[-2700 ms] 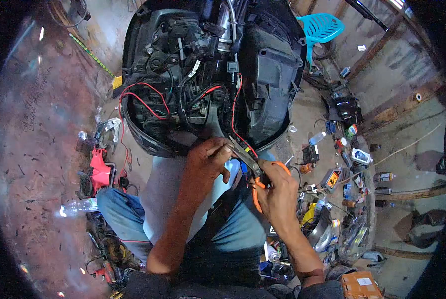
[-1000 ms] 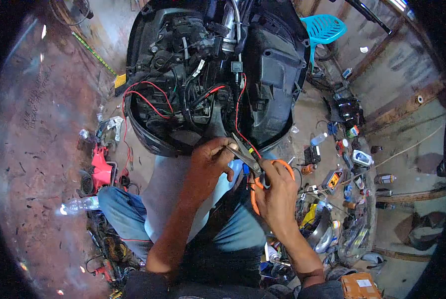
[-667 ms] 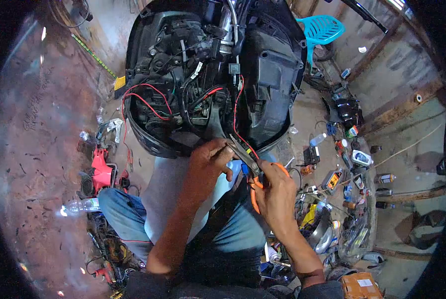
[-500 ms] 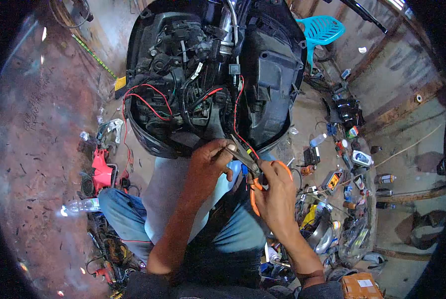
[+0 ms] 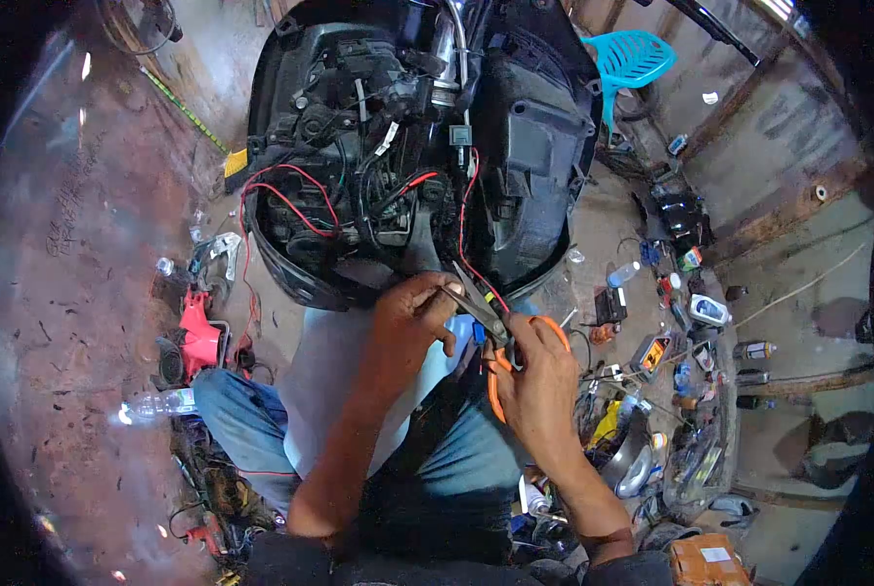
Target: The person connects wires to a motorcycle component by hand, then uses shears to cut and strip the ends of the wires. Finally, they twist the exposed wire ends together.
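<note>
My right hand (image 5: 542, 386) is closed around a pair of orange-handled scissors (image 5: 484, 314), their two blades spread apart and pointing up and left. My left hand (image 5: 415, 317) is closed in a pinch beside the lower blade's tip; what lies between thumb and finger is too small to make out. A red wire (image 5: 464, 230) hangs from a black connector (image 5: 460, 136) and runs down to the fingertips of my right hand, with a short yellow band near its lower end. Just beyond both hands stands the opened black motorcycle body (image 5: 544, 186), its wiring exposed.
A looped red wire (image 5: 295, 186) hangs over the body's left side. A clear bottle (image 5: 158, 403) lies by my left knee. Bottles, a white container (image 5: 709, 311) and loose parts litter the floor at right. A turquoise chair (image 5: 632, 61) stands behind; a cardboard box (image 5: 707, 561) is at lower right.
</note>
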Action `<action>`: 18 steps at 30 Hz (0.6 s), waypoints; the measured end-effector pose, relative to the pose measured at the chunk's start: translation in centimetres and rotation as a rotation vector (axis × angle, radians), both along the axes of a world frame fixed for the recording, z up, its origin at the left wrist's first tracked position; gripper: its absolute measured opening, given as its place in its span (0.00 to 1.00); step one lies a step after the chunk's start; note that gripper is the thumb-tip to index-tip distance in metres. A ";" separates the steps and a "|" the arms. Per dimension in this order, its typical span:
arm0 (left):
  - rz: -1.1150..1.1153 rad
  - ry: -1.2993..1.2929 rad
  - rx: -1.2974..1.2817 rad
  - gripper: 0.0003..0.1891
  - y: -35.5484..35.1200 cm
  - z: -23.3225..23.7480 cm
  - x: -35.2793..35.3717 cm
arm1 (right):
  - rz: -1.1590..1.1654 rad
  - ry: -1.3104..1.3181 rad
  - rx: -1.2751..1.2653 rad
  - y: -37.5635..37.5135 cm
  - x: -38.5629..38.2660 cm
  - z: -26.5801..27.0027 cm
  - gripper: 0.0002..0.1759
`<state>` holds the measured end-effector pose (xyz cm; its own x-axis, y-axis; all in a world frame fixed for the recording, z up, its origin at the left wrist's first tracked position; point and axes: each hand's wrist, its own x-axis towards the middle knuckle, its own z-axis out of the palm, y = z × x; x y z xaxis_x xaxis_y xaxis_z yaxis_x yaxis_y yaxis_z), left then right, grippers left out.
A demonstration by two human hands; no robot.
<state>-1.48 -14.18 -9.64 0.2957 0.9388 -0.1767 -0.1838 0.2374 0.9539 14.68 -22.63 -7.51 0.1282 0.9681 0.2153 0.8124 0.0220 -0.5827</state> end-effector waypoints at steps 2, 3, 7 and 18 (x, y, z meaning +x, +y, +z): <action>0.001 -0.007 0.025 0.10 -0.1 0.0 -0.1 | -0.003 0.033 -0.003 0.0 -0.1 -0.1 0.25; 0.001 -0.007 0.015 0.10 -0.1 0.0 -0.1 | -0.002 0.024 -0.010 0.0 -0.1 -0.1 0.25; -0.014 0.012 0.015 0.13 0.0 -0.3 -0.3 | 0.017 -0.032 -0.012 0.0 0.2 0.4 0.25; -0.016 0.022 -0.005 0.13 -0.1 0.0 -0.1 | 0.011 -0.108 0.024 0.0 -0.4 0.5 0.27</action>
